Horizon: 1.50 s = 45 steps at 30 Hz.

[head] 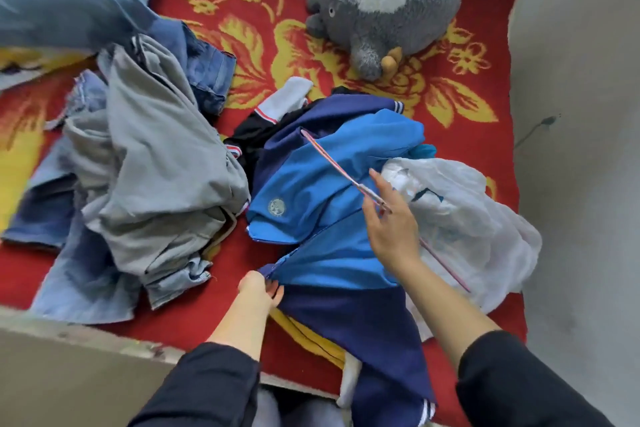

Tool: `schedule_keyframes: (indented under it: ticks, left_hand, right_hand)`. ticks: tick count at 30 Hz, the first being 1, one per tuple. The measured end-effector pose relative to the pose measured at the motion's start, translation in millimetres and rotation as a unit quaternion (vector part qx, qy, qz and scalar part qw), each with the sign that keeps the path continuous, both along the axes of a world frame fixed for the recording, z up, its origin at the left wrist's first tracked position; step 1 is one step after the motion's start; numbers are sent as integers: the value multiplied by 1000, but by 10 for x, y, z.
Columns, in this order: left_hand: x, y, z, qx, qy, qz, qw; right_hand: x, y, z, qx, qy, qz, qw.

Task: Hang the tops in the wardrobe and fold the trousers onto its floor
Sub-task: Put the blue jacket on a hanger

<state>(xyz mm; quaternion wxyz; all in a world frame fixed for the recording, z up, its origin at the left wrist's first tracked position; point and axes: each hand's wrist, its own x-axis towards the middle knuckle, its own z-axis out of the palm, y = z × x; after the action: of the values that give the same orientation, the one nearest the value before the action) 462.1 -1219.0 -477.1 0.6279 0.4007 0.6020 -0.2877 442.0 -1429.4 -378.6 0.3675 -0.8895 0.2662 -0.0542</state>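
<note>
Where the blue jacket (332,191) draped over the near edge of the bed (180,319), the left hand (259,291) pinched its seam, and the right hand (389,222) just beyond held a pink hanger (332,158) across its chest. Grey trousers (156,163) lay heaped toward the left edge; a plush toy (388,0) sat at the far edge.
</note>
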Motion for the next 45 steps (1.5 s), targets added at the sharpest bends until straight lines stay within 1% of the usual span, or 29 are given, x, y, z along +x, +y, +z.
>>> schedule_keyframes:
  ticks: [1, 3, 5, 7, 10, 13, 18, 21, 23, 25, 28, 30, 31, 33, 35, 37, 39, 42, 43, 45]
  left_hand:
    - [11, 155, -29, 13, 6, -8, 1000]
    - [-8, 419, -106, 48, 17, -33, 998]
    - [-40, 600, -180, 85, 24, -77, 993]
    - [-54, 720, -260, 109, 34, -130, 985]
    - [-76, 763, -355, 61, 20, -176, 982]
    - [-112, 818, -542, 42, 18, -203, 978]
    - [-176, 924, -815, 47, 17, -227, 973]
    - [-213, 968, -887, 31, 13, -229, 973]
    - [-199, 1005, -894, 27, 12, -220, 975]
    - [-168, 1020, -846, 21, 17, -187, 982]
    - [-97, 1013, -664, -12, 29, -98, 995]
    - [11, 983, -470, -42, 14, -43, 998]
    - [80, 965, -367, -53, 1, -36, 998]
    - [243, 937, -150, -53, -34, -49, 997]
    - [455, 908, 123, -30, -82, -65, 994]
    - [701, 868, 451, 6, -144, -46, 989]
    - [946, 824, 813, 57, -192, -10, 980]
    - [1221, 727, 1365, 133, -252, -21, 958]
    - [1275, 676, 1544, 138, -275, -27, 951]
    - [1377, 566, 1886, 111, -331, -52, 936]
  right_hand:
    - [108, 135, -35, -37, 21, 47, 998]
    - [295, 400, -168, -104, 73, 143, 982]
    - [445, 641, -372, -144, 128, 213, 958]
    - [567, 876, -618, -194, 172, 273, 927]
    - [691, 1190, -937, -254, 180, 340, 888]
    - [774, 1455, -1233, -287, 183, 373, 863]
    - [874, 1605, -1627, -324, 219, 373, 841]
    - [928, 1610, -1763, -351, 219, 367, 833]
    - [983, 1588, -1776, -339, 213, 362, 842]
    - [1004, 1555, -1732, -314, 208, 362, 853]
    - [953, 1516, -1547, -284, 197, 368, 863]
    - [948, 1466, -1364, -270, 202, 358, 871]
    - [963, 1423, -1241, -263, 202, 347, 877]
    - [1012, 1291, -960, -233, 186, 298, 907]
    - [1063, 1100, -638, -172, 163, 208, 949]
    - [1089, 891, -269, -105, 148, 107, 978]
    - [1078, 691, 100, -67, 126, 40, 989]
    - [984, 421, 568, -57, 86, -3, 995]
    - [942, 334, 709, -54, 70, -17, 996]
    - [870, 169, 982, -39, 24, -55, 997]
